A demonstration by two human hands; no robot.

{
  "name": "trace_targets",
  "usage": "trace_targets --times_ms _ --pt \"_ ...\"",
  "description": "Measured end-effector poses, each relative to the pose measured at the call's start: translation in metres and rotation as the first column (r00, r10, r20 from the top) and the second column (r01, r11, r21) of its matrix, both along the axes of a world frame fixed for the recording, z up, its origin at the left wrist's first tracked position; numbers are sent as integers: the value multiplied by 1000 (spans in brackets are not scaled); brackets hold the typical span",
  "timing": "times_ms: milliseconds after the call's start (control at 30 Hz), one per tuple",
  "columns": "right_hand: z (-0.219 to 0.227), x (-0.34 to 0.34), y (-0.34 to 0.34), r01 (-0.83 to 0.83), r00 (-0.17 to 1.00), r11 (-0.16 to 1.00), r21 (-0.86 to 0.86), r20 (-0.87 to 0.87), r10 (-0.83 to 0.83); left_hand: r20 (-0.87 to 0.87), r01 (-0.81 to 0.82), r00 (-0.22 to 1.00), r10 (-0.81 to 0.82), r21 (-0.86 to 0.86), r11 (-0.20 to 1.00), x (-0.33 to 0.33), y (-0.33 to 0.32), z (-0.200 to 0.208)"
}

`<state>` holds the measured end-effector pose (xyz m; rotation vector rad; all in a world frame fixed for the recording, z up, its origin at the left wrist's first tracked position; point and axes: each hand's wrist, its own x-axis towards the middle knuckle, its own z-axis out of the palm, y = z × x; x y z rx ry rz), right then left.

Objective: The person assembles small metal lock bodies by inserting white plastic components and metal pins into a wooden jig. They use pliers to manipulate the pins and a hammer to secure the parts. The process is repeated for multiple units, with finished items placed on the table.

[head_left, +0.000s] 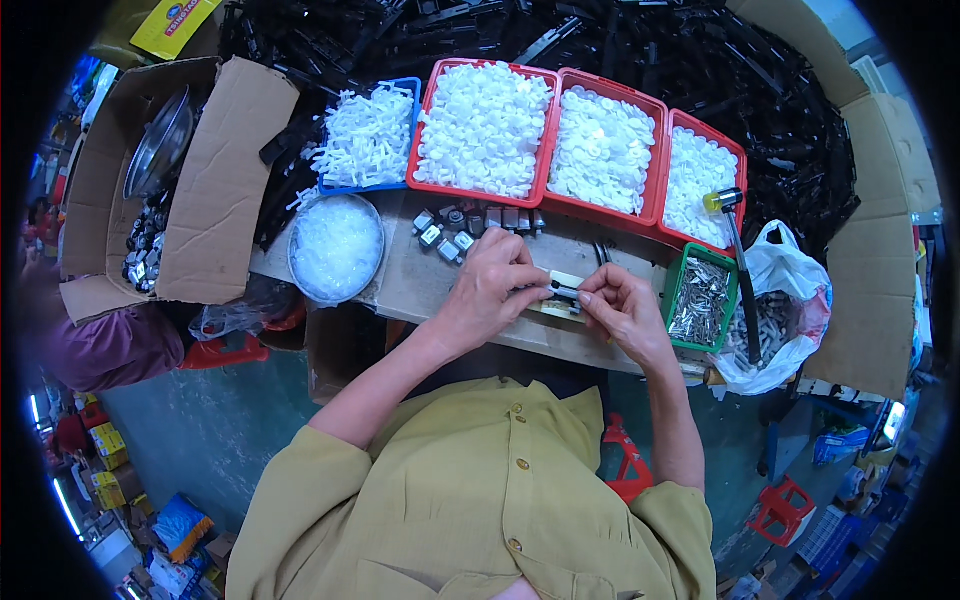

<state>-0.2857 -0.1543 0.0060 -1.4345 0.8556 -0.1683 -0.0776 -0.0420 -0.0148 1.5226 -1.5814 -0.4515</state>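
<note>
Two hands meet at the centre of the frame over a small dark part [563,292], which lies on a pale block [560,296] on my wooden bench [420,285]. My left hand [492,282] is curled, fingertips closed on the part's left end; my right hand [617,300] is likewise curled, its thumb and forefinger pinching the right end. Whether the part is lifted clear of the block I cannot tell.

Just above my left hand, a row of small grey and black assembled pieces [465,225] lies on the bench. Along the upper centre stand three red trays [546,140] filled with white plastic discs, and to their left a blue tray [404,186] holding white stick-like parts. Below the blue tray, a round metal bowl [336,248] holds clear pellets.

Right of my right hand, a green tray [700,300] contains small metal pieces. A hammer [738,265] with a yellow-tipped head lies across it, and beside it is a white plastic bag [790,300]. An open cardboard box [215,190] occupies the upper left, and a heap of black plastic strips [700,60] fills the upper edge.
</note>
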Motion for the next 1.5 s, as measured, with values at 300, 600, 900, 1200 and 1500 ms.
trace_targets --times_ms 300,600,900,1200,1500 --pt "-14 -3 -1 -61 997 977 -207 -52 51 175 19 985 -2 -98 995 -2 0 1" --pt "8 -7 0 -155 975 868 -472 -214 58 166 23 986 -3 -120 993 -8 -3 5" --pt "69 -25 -91 57 979 530 -846 -57 -196 0 -155 988 157 -156 975 15 10 62" --pt "56 0 -238 -310 899 -134 -941 -245 -362 190 -551 786 588 -216 806 59 12 79" --pt "94 -13 -256 -477 844 -385 -790 -290 -451 266 -407 849 457 -223 886 38 0 66"
